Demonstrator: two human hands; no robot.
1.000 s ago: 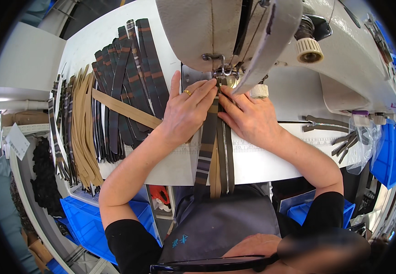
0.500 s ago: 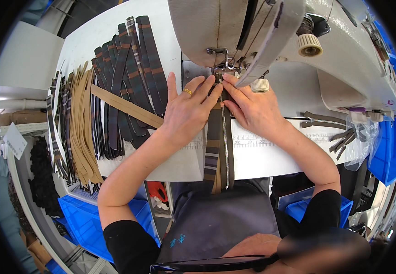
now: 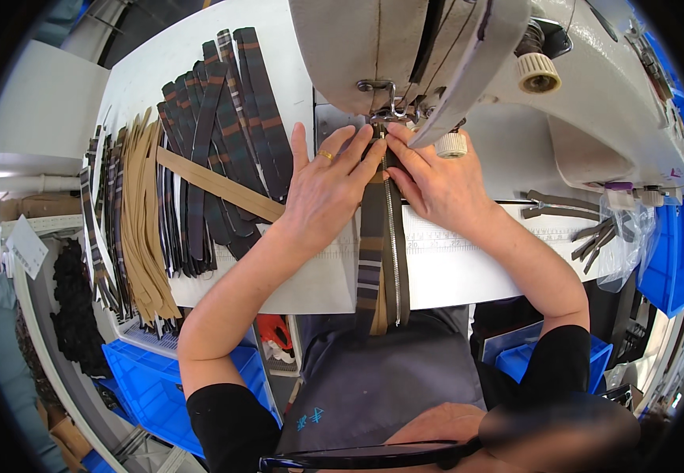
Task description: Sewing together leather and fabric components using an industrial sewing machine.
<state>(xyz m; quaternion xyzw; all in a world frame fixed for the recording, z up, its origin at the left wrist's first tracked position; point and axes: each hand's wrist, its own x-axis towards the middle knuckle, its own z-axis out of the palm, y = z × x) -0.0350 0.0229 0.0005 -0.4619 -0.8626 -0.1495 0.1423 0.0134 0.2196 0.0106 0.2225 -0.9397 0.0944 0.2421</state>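
A long dark zipper (image 3: 394, 236) with silver metal teeth lies over a plaid fabric strip (image 3: 369, 264). Their upper ends reach under the sewing machine's (image 3: 342, 47) presser foot (image 3: 389, 120), and their lower ends hang past the table's front edge. My left hand (image 3: 322, 189) lies on the strip left of the teeth, fingers stretched, the outer one raised; its thumb is hidden. A gold ring shows on it. My right hand (image 3: 440, 181) has thumb and fingers closed in at the zipper's right edge, just below the foot. The needle cannot be made out.
Dark plaid strips (image 3: 235, 134) and tan strips (image 3: 141, 229) are piled on the left of the white table (image 3: 452, 276). Another zipper (image 3: 562, 206) and a clear plastic bag (image 3: 624, 244) lie on the right. Blue bins (image 3: 149, 386) stand below the table.
Both hands stay at nearly the same place by the presser foot. The whole view has shifted slightly; nothing has visibly been let go or picked up.
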